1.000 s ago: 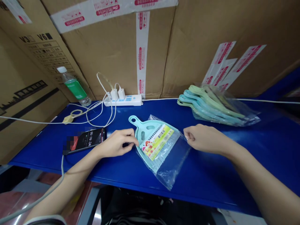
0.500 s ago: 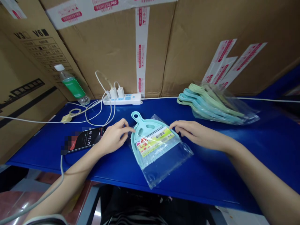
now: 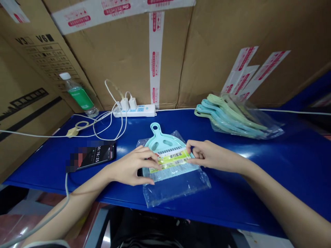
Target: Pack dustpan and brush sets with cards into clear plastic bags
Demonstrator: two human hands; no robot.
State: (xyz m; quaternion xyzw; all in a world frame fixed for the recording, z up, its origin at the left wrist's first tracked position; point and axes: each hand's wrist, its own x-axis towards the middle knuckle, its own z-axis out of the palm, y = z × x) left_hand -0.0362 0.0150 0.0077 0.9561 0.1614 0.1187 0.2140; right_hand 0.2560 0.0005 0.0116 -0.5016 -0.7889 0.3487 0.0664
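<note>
Between the left hand (image 3: 131, 166), fingers apart, and right hand (image 3: 208, 154), fingers curled, grip indeterminable, the dustpan (image 3: 161, 142) is lying partly bagged, handle (image 3: 157, 133) still protruding; bagged dustpans (image 3: 229, 117) are resting beyond the right fingers.

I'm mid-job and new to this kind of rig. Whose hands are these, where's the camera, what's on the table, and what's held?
There is no machine: these are a person's bare hands, seen by one camera worn on the head, looking forward and down. A light-blue plastic dustpan lies in a clear plastic bag on a blue table, handle pointing away. The left hand, thumb spread, has fingertips over the left end of its yellow-green printed label; the right hand has fingertips at the right end. Whether it pinches anything is unclear. Farther back, to the right, is a bagged pile of light-green and light-blue plastic handled pieces. To the left are a black phone, a white power strip and a green-labelled clear bottle.
</note>
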